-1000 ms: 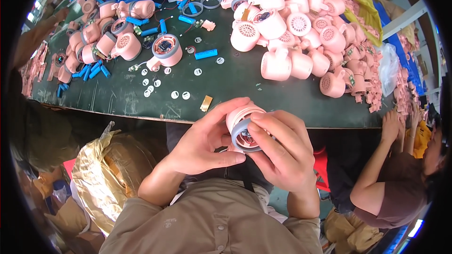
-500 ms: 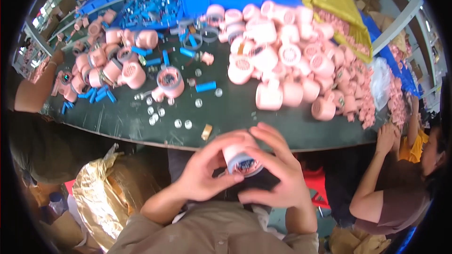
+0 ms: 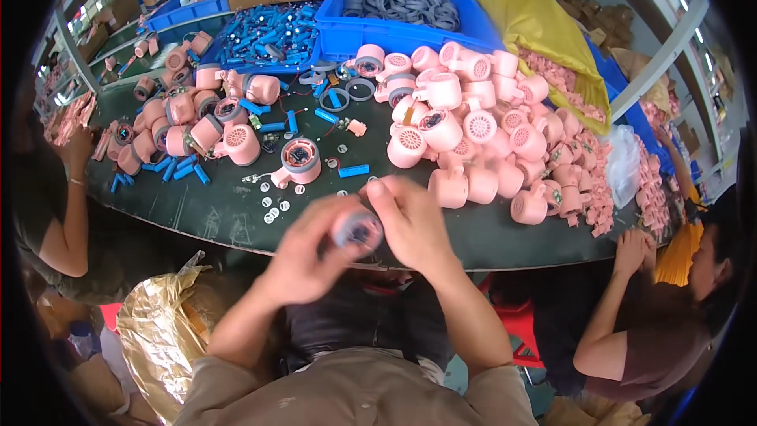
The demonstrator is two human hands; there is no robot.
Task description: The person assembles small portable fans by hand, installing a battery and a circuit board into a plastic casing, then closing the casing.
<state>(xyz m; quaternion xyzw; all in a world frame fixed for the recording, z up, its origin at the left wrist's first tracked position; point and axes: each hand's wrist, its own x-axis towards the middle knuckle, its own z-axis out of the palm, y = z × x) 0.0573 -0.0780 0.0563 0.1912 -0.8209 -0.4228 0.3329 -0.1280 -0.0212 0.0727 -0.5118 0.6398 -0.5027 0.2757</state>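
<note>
Head view: pink housing (image 3: 359, 233) with gray rim, blurred, over the table's near edge, open end facing the wearer. Left hand (image 3: 306, 254) grasps it, fingers curled round its side. Right hand (image 3: 414, 225) just right of the housing, thumb and finger bent together at the tips; can't tell if they pinch anything. Green table (image 3: 512, 248) surface shows as a strip along the near edge, left and right of the housing. White discs (image 3: 272, 211) lie left of the housing, an open motor unit (image 3: 301, 160) beyond-left; large housing pile (image 3: 473, 126) beyond-right, bounding the strip there. Containers, all beyond the housing: blue crate (image 3: 339, 45) straight back, full of gray rings (image 3: 402, 6); to the crate's left, heaped blue cylinders (image 3: 264, 35) in a blue tray (image 3: 313, 63); far beyond-right, yellow sack (image 3: 520, 16), small pink parts (image 3: 548, 75) at its mouth.
</note>
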